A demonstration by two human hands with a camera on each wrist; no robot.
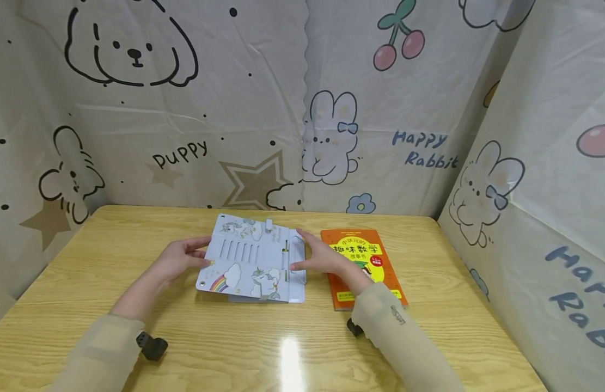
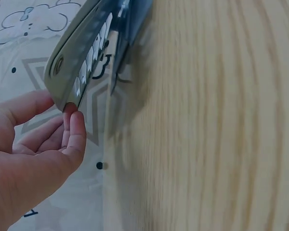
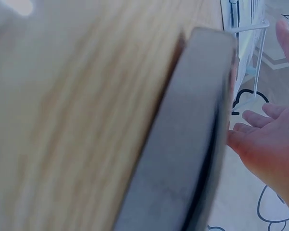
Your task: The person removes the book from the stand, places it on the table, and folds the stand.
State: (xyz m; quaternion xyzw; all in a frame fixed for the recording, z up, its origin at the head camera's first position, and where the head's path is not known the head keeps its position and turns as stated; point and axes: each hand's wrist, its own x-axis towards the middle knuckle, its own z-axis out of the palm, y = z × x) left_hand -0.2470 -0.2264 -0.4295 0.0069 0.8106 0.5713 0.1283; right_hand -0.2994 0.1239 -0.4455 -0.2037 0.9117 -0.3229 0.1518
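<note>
A white folding book stand (image 1: pixel 240 255) printed with unicorns, clouds and a rainbow is tilted over the table, with slots across its panel. My left hand (image 1: pixel 182 255) pinches its left edge; in the left wrist view thumb and fingers meet at a panel corner (image 2: pixel 62 91). At the right edge my right hand (image 1: pixel 322 257) has fingers and thumb spread, seemingly touching the stand. The right wrist view shows those fingers extended near a white wire piece (image 3: pixel 262 53); contact there cannot be made out.
Under my right forearm lies an orange book (image 1: pixel 341 286) with yellow lettering, its edge (image 3: pixel 183 120) large and blurred in the right wrist view. The wooden table (image 1: pixel 209 348) ends at a printed cloth backdrop (image 1: pixel 243 120) behind and on both sides.
</note>
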